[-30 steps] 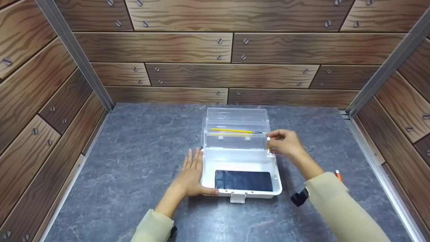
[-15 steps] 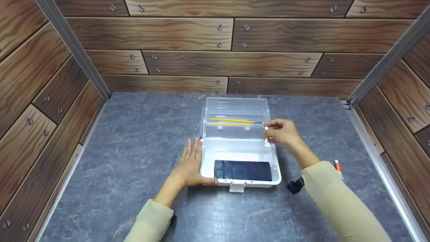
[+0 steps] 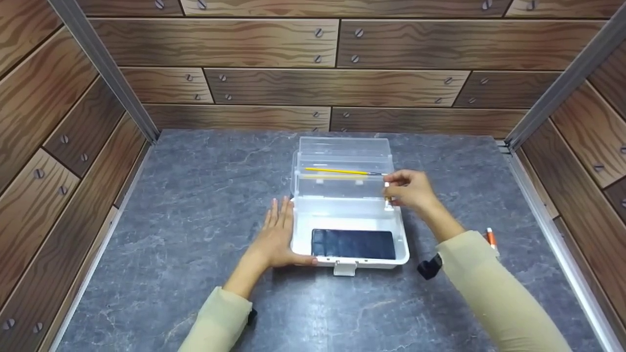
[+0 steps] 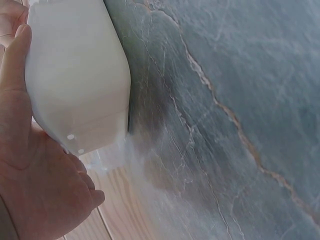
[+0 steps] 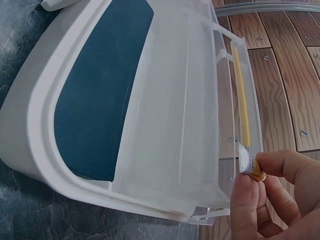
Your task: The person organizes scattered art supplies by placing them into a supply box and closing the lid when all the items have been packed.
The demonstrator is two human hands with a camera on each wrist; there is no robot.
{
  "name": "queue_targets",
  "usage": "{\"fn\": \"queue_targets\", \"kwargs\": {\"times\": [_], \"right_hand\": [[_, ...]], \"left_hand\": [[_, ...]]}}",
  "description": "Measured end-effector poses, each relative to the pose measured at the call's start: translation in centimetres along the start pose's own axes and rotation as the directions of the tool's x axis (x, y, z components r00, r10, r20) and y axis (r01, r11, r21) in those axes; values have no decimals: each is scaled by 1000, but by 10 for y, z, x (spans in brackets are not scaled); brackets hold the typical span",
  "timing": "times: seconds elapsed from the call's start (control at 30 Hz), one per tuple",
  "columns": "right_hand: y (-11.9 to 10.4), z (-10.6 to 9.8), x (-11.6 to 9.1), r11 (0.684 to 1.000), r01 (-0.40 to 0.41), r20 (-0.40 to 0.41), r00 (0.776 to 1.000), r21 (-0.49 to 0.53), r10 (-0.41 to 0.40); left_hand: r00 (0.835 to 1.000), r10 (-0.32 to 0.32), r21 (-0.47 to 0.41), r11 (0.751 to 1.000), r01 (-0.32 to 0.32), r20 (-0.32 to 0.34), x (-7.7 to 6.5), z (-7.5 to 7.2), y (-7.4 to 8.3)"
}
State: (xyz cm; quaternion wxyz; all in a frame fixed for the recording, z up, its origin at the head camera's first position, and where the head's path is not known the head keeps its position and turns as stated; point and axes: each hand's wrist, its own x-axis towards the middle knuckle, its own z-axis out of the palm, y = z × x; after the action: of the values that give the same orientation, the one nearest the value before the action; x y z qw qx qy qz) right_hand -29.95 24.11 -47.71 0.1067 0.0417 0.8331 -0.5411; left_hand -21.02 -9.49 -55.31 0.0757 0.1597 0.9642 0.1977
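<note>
A white box [image 3: 401,252] with a clear lid [image 3: 345,146] stands with its lid folded back, away from the person. My left hand [image 3: 274,242] rests along the box's left side, fingers straight, thumb on the front rim. Between the thumb and fingers of my right hand [image 3: 413,190] is a small tube [image 5: 250,165], white with a gold-orange part, held near the lid's right end. A yellow-handled paintbrush [image 3: 337,171] lies across the lid, its tip close to those fingers. Inside the box, along the front, lies a dark flat panel [image 3: 353,244].
An orange tube with a white cap [image 3: 490,237] lies on the grey marbled table [image 3: 205,195], partly behind the right sleeve. A white latch [image 3: 345,268] hangs from the box's front. Wood-patterned walls [image 3: 274,88] and metal rails stand around the table.
The head view has tilted down, so everything appears higher. My right hand has moved slightly left with the small tube. The left hand keeps its place on the box.
</note>
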Motion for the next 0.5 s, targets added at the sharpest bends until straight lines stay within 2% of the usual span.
{"fn": "queue_targets", "kwargs": {"times": [0.5], "right_hand": [[2,2,2,1000,-6,-4,1000,-9,6]], "left_hand": [[1000,16,-16,1000,-16,-19,3,3,-3]]}}
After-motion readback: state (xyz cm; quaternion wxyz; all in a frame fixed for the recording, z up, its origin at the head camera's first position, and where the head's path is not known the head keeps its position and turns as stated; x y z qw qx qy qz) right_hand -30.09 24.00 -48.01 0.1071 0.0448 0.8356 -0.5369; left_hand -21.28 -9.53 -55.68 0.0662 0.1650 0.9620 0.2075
